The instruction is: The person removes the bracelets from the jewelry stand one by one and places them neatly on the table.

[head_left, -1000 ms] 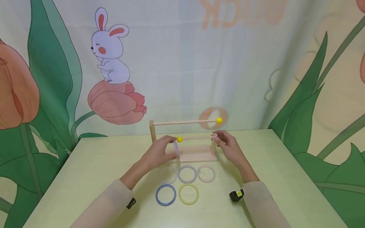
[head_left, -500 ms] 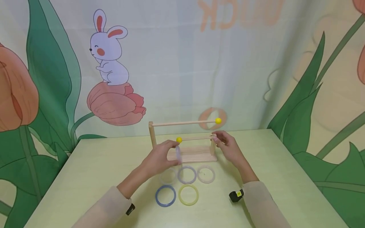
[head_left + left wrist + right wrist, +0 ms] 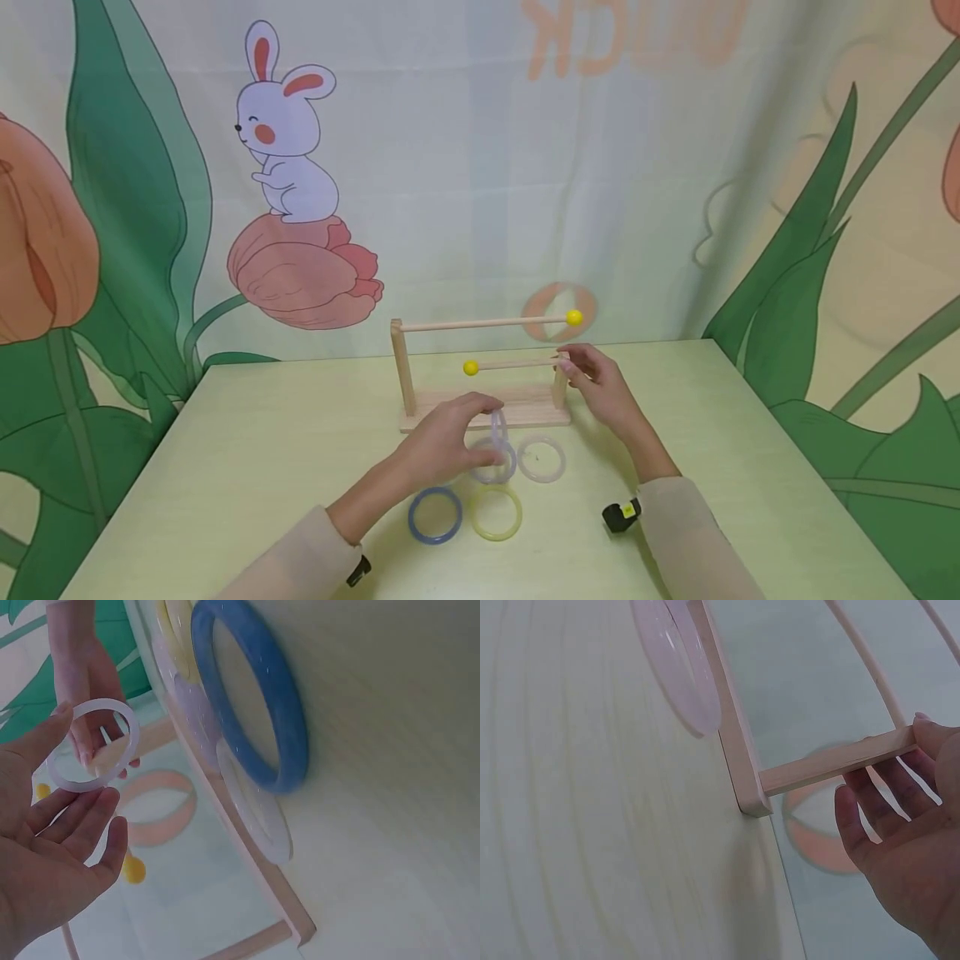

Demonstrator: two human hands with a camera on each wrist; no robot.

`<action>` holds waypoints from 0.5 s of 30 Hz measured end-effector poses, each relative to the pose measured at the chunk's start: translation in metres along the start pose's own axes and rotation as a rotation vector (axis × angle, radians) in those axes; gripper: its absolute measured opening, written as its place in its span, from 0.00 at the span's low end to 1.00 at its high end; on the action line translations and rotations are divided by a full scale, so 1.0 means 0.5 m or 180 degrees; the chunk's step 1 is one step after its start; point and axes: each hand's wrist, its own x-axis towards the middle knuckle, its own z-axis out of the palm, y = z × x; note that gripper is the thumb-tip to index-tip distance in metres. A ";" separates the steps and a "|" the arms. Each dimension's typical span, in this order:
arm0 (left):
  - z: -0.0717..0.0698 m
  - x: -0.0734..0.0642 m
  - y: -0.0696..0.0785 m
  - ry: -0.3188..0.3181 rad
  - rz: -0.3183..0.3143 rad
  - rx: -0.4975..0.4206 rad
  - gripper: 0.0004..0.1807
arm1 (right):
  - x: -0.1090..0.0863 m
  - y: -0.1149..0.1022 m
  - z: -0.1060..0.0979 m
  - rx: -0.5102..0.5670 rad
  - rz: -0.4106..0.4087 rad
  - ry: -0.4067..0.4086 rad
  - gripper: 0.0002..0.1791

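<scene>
My left hand (image 3: 442, 437) pinches a pale, translucent bangle (image 3: 134, 742) between thumb and fingers, in front of the wooden stand (image 3: 525, 415). In the head view the bangle appears edge-on, overlapping a lilac bangle (image 3: 513, 463) on the table. My right hand (image 3: 609, 392) grips the top of the stand's short post (image 3: 154, 735), thumb on one side and fingers on the other. From this post a lower rod (image 3: 513, 364) runs left to a yellow ball (image 3: 470, 367). The taller left post (image 3: 403, 371) carries an upper rod ending in another yellow ball (image 3: 573, 317).
Nearer me on the table lie a blue bangle (image 3: 412, 518) and a yellow bangle (image 3: 519, 513). A pale pink bangle (image 3: 563, 461) lies to the right. Another whitish bangle (image 3: 280, 838) is mostly hidden by my left hand in the head view. A printed curtain (image 3: 450, 167) hangs behind.
My left hand has moved down and to the right with the pale bangle, away from the lower rod's yellow ball. My right hand has stayed on the short post.
</scene>
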 end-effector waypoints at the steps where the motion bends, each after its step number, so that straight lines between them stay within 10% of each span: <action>1: 0.005 0.000 0.003 -0.0020 0.0010 -0.0003 0.36 | 0.003 0.009 0.000 -0.0008 -0.0015 0.0010 0.21; 15: 0.092 0.005 0.042 -0.0328 0.0234 0.0151 0.38 | 0.012 0.046 -0.001 -0.0040 -0.0057 0.0036 0.22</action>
